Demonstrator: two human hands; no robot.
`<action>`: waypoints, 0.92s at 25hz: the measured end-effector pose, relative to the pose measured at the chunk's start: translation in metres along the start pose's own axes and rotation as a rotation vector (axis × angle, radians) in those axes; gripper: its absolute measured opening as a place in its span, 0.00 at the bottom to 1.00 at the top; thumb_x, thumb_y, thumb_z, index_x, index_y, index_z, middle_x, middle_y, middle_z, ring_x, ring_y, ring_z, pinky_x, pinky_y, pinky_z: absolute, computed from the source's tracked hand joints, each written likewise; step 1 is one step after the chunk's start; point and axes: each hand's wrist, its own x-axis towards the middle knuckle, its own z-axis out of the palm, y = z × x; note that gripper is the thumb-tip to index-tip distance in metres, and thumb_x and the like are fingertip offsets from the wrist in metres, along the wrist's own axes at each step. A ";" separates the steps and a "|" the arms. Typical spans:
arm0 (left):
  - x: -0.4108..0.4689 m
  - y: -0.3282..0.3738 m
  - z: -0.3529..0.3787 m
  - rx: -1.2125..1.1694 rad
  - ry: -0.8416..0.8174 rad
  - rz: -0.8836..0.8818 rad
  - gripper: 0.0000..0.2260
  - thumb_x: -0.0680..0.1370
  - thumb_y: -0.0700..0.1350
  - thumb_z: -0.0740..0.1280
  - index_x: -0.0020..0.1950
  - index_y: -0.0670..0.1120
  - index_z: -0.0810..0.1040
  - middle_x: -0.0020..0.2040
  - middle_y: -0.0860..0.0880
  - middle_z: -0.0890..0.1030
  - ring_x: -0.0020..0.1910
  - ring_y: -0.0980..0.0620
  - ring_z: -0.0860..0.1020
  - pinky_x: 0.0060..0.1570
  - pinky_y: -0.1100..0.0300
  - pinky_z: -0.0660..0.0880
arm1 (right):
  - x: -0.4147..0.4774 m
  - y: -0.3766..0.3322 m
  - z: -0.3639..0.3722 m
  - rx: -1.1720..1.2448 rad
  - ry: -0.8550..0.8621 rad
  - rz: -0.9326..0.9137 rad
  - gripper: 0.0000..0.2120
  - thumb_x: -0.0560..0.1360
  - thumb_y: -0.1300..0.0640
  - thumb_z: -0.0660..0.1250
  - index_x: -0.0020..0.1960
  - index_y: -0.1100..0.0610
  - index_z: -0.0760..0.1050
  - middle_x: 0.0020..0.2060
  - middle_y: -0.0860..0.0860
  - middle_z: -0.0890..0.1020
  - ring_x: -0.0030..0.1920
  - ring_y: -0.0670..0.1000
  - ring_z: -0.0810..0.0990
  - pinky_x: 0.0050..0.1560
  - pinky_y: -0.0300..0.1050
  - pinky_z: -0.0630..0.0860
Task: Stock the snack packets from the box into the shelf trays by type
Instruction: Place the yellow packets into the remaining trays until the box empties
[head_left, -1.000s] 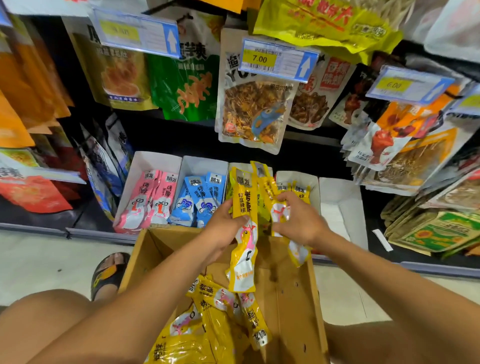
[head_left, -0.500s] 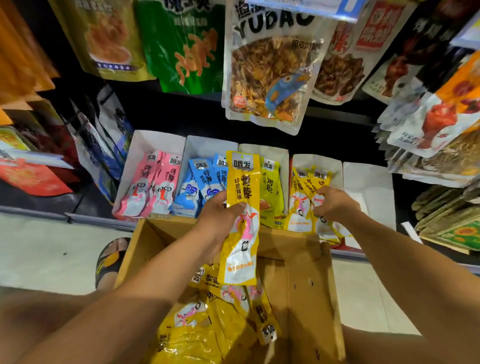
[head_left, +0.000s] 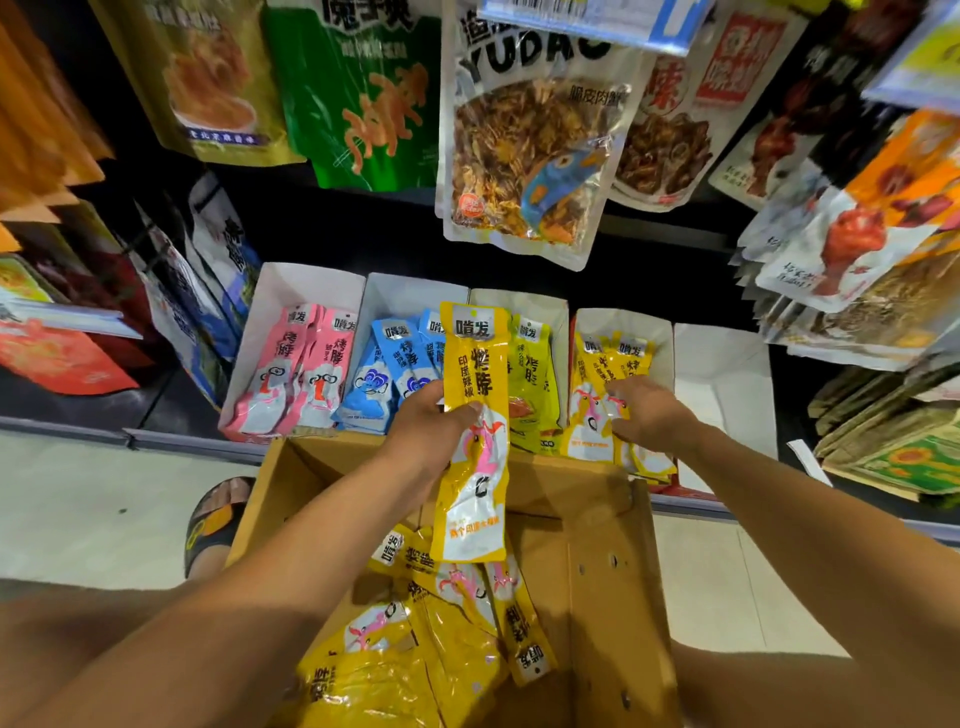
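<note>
**Here, one yellow packet raised, the other hand in the tray**

Right now your left hand (head_left: 426, 431) pinches a long yellow snack packet (head_left: 475, 415) about halfway down, thumb on the printed front and fingers curled behind it. The packet stands upright. Its top edge overlaps the row of white shelf trays (head_left: 311, 286) and its lower end hangs over the open cardboard box (head_left: 597, 545).

Your right hand (head_left: 649, 415) lies palm down on the matching yellow packets (head_left: 589, 415) in the fourth tray from the left. The fingers are slightly apart and touch the packets, but the view does not show whether they pinch one.

More yellow packets (head_left: 415, 649) lie heaped in the box below your arms.

From the left, the other trays hold pink packets (head_left: 291, 374), blue packets (head_left: 395, 364) and yellow-green packets (head_left: 535, 379). Larger snack bags (head_left: 524, 156) hang above them. A sandalled foot (head_left: 218, 519) rests on the floor just left of the box.
</note>
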 end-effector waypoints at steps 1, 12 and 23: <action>-0.002 0.001 0.000 -0.011 0.002 -0.012 0.08 0.82 0.40 0.68 0.58 0.49 0.82 0.52 0.47 0.87 0.52 0.44 0.86 0.54 0.48 0.82 | -0.010 -0.015 -0.009 0.021 0.010 -0.043 0.31 0.77 0.51 0.70 0.77 0.55 0.64 0.74 0.56 0.68 0.73 0.57 0.67 0.71 0.49 0.65; -0.020 0.004 0.005 -0.104 0.057 -0.004 0.09 0.79 0.38 0.71 0.57 0.46 0.76 0.50 0.40 0.86 0.47 0.38 0.86 0.51 0.36 0.82 | -0.119 -0.188 -0.021 0.570 0.034 -0.168 0.46 0.62 0.32 0.75 0.75 0.37 0.59 0.68 0.43 0.70 0.55 0.46 0.77 0.60 0.49 0.78; -0.014 -0.025 -0.020 1.215 -0.182 0.160 0.28 0.83 0.59 0.61 0.82 0.60 0.57 0.83 0.48 0.57 0.81 0.42 0.55 0.78 0.43 0.58 | -0.050 -0.085 -0.021 0.581 0.164 0.202 0.40 0.70 0.39 0.74 0.76 0.50 0.63 0.71 0.56 0.72 0.63 0.57 0.75 0.55 0.47 0.72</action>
